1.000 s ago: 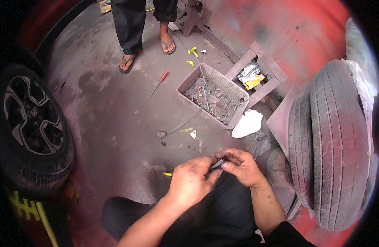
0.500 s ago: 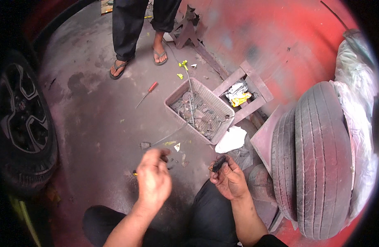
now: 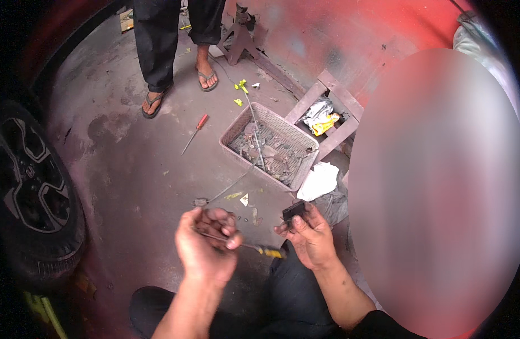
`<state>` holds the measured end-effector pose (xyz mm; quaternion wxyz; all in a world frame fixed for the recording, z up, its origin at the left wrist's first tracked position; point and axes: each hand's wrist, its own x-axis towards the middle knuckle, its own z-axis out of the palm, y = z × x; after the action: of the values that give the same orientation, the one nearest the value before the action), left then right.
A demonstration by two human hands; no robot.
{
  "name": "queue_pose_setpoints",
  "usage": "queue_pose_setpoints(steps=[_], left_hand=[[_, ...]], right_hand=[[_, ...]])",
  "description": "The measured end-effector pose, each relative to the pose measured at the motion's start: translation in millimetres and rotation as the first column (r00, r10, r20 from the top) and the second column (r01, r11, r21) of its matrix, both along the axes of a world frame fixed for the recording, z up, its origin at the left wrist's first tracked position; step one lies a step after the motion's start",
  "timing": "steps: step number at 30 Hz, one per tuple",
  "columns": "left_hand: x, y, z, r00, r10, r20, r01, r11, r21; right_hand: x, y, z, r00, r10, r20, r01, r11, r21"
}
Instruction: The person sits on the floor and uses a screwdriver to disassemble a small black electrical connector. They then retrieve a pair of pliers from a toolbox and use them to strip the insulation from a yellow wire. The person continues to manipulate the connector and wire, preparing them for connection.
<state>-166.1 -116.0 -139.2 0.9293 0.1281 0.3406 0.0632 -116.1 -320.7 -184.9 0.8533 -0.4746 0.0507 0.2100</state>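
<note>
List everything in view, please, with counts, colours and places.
Small part: 1, black, right of centre
Slim tool: 1, partly yellow, lower centre
Screwdriver: 1, red handle, floor
Mesh basket: 1, dusty pink, floor
Cable: 1, grey, across basket
Scraps: at least 2, yellow-green, beyond basket
Crumpled sheet: 1, white, beside basket
Bag: 1, grey, near basket
Frame: 1, dusty mauve, beyond basket
Wrapper: 1, silver/yellow, inside frame
Panel: 1, red, top right
Stand: 1, brown, top
Wheel: 1, black/silver, left
Another person's trousers: 1 pair, black, top
Right side: blurred, contents unclear
Left hand: 1, bare, holding slim tool
Right hand: 1, bare, holding small part
Own trousers: 1 pair, black, bottom
</note>
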Motion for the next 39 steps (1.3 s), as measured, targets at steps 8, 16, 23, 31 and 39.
queue_pose_setpoints(steps=[8, 16, 23, 31, 39], left_hand=[[32.2, -21.6, -3.3, 0.97, 0.189, 0.152, -0.222, 0.943, 0.246], [-7.6, 5.0, 24.0, 0.999, -0.043, 0.002, 0.022, 0.544, 0.839], [-29.7, 1.1, -9.1, 0.929, -0.325, -0.18, 0.134, -0.157, 0.978], [-26.0, -17.8, -14.6, 0.916, -0.309, -0.255, 0.113, -0.411, 0.905], [-23.5, -28.4, -8.1, 0.914, -0.327, -0.24, 0.117, -0.353, 0.928]], right_hand=[[-42.7, 53.3, -13.8, 0.997, -0.071, -0.015, 0.064, 0.953, -0.297], [-35.3, 27.8, -18.6, 0.985, -0.113, 0.128, 0.148, 0.94, -0.307], [-30.1, 18.8, -14.9, 0.99, -0.091, 0.105, 0.111, 0.973, -0.201], [-28.1, 16.6, -13.7, 0.987, -0.069, 0.146, 0.101, 0.97, -0.22], [-27.5, 9.2, -9.7, 0.967, -0.046, 0.25, 0.148, 0.902, -0.405]])
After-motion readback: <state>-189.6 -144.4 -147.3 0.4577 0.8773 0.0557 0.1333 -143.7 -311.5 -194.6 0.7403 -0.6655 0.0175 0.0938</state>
